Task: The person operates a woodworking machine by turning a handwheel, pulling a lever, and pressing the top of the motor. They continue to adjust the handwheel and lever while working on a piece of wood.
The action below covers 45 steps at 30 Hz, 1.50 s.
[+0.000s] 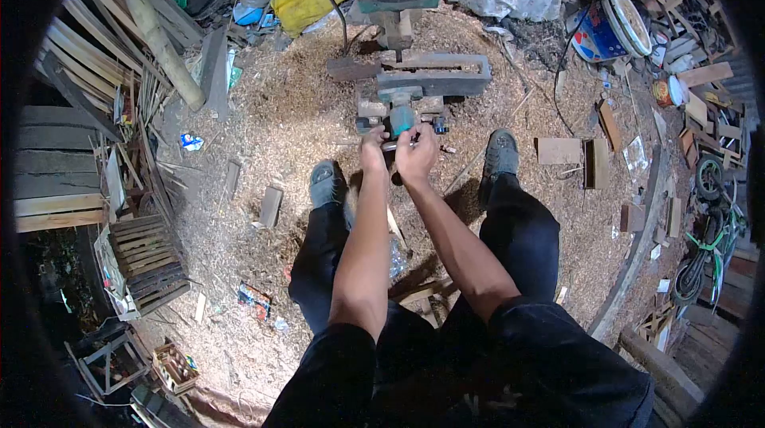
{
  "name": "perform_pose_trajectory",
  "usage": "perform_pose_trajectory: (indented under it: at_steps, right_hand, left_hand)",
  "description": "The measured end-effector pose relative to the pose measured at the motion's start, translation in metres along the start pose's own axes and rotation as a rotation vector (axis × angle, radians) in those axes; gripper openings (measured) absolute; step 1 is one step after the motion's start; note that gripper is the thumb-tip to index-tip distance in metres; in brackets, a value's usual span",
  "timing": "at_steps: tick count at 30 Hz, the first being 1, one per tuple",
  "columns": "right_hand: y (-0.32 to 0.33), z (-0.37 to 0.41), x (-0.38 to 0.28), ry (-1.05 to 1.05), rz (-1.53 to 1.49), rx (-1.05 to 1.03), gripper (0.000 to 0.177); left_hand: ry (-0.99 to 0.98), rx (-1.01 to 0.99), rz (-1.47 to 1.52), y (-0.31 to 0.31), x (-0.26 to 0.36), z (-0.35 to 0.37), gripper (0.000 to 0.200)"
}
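Both arms reach forward to the near end of a drill-press-like machine [394, 29]. My left hand [373, 149] is closed at the left end of a short metal bar [390, 146]. Close beside it, my right hand [417, 154] is closed around the right part of the same bar, by a teal-topped round part [402, 118]. A long slotted wooden block [434, 76] lies across the machine's table, beyond the hands. The fingertips are small in view and partly hidden.
Wood shavings cover the floor. My shoes stand either side of the machine's near end. Wood blocks [559, 151] lie at the right, a slatted crate [147, 261] at the left. A blue bucket [602, 29] and a cable are at the back right.
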State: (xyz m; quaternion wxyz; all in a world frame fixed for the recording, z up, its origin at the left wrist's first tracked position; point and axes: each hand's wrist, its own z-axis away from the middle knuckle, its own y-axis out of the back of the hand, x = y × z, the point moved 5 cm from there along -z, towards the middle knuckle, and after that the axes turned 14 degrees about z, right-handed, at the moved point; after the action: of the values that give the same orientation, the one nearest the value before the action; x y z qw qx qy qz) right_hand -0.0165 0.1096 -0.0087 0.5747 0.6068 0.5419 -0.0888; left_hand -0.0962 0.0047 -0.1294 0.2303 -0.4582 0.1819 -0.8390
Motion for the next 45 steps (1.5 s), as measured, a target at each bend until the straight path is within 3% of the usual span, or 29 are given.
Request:
perform_pose_trajectory:
  at_steps: [5,6,9,10,11,13,14,15,16,17,18,19,20,23,24,27,28,31,32,35,36,39,40,41,42,43,44,45]
  right_hand:
    - [-0.007,0.000,0.008,-0.117,-0.043,-0.071,0.011]
    - [-0.010,0.003,0.014,-0.131,-0.080,-0.043,0.010]
    - [-0.020,0.006,0.043,-0.166,-0.312,-0.008,0.013]
    - [-0.028,0.004,0.055,-0.174,-0.482,-0.028,0.015]
    - [-0.037,0.008,0.071,-0.187,-0.644,-0.053,0.018]
    - [-0.051,0.016,0.100,-0.274,-0.540,-0.155,0.018]
    - [-0.048,0.013,0.095,-0.356,-0.453,-0.172,0.019]
    - [-0.046,0.005,0.085,-0.428,-0.376,-0.184,0.019]
    - [-0.038,0.000,0.069,-0.271,-0.198,-0.146,0.024]
    - [0.005,-0.008,0.007,-0.190,-0.299,-0.191,0.030]
    - [0.008,-0.004,-0.007,-0.070,-0.098,-0.204,0.031]
    - [0.008,-0.002,-0.013,0.050,0.108,-0.216,0.032]
    - [0.006,0.000,-0.006,0.188,-0.058,-0.036,0.029]
    - [0.002,0.002,-0.007,0.057,0.026,0.002,0.027]
    - [0.004,0.004,-0.009,0.044,0.038,0.015,0.016]
    - [-0.027,0.007,0.062,-0.325,-0.505,-0.121,0.009]
    - [-0.061,0.021,0.102,-0.609,-0.816,-0.140,0.013]
    - [-0.069,0.020,0.130,-0.439,-0.492,-0.224,0.013]
    - [-0.052,0.015,0.113,-0.604,-0.510,-0.232,0.016]
    - [-0.005,-0.007,0.020,-0.245,-0.351,-0.250,0.020]
    - [-0.009,-0.006,0.007,-0.063,-0.068,-0.295,0.023]
    - [-0.004,0.006,0.036,0.008,-0.125,-0.093,0.021]
    - [-0.023,0.020,0.095,-0.024,-0.203,-0.134,0.024]
    - [-0.025,0.037,0.141,-0.215,0.158,-0.885,0.032]
    - [-0.028,0.067,0.186,-0.198,0.435,-1.080,0.038]
    - [-0.040,0.090,0.220,-0.241,0.534,-0.918,0.045]
    - [-0.050,0.102,0.238,-0.265,0.518,-0.643,0.053]
    - [-0.058,0.109,0.246,-0.217,0.487,-0.392,0.061]
  left_hand:
    - [0.008,-0.052,-0.127,0.004,-0.010,0.000,0.034]
    - [0.002,0.065,-0.424,0.002,0.004,0.013,0.032]
    - [-0.393,-0.129,-0.711,-0.014,0.010,0.010,0.023]
    - [-0.446,-0.139,-0.641,-0.027,0.017,0.014,0.025]
    - [-0.351,-0.108,-0.512,-0.043,0.038,0.031,0.026]
    - [-0.131,-0.040,-0.250,-0.085,0.077,0.085,0.028]
    - [-0.310,-0.100,-0.368,-0.077,0.074,0.069,0.032]
    - [-0.293,-0.045,-0.387,-0.062,0.062,0.056,0.034]
    - [-0.280,0.012,-0.408,-0.044,0.051,0.044,0.036]
    - [-0.264,0.071,-0.433,-0.026,0.039,0.033,0.038]
    - [-0.197,0.115,-0.378,-0.011,0.022,0.030,0.045]
    - [0.060,0.112,-0.173,0.022,-0.023,-0.002,0.051]
    - [0.083,0.121,-0.087,0.031,-0.036,-0.001,0.050]
    - [0.145,0.079,-0.043,0.068,-0.073,-0.039,0.049]
    - [0.156,0.056,-0.057,0.071,-0.074,-0.041,0.048]
    - [0.155,-0.027,-0.080,0.028,-0.035,-0.010,0.048]
    - [0.104,0.051,-0.139,0.004,-0.006,0.020,0.046]
    - [0.021,0.101,-0.296,-0.005,0.004,0.023,0.046]
    - [0.072,0.020,-0.121,0.012,-0.024,-0.009,0.047]
    - [0.237,0.101,0.008,0.005,-0.019,0.018,0.049]
    - [0.167,0.085,0.021,0.006,-0.021,0.012,0.051]
    - [0.205,0.004,-0.036,0.018,-0.030,0.005,0.048]
    - [0.217,0.059,-0.005,0.025,-0.034,0.014,0.048]
    - [0.226,0.107,0.023,0.028,-0.040,0.024,0.048]
    - [0.216,0.134,0.054,0.021,-0.035,0.022,0.048]
    - [0.200,0.160,0.086,0.014,-0.022,0.013,0.049]
    - [0.286,0.080,0.033,0.012,-0.017,0.014,0.048]
    - [0.245,0.104,0.011,0.012,-0.011,0.031,0.050]
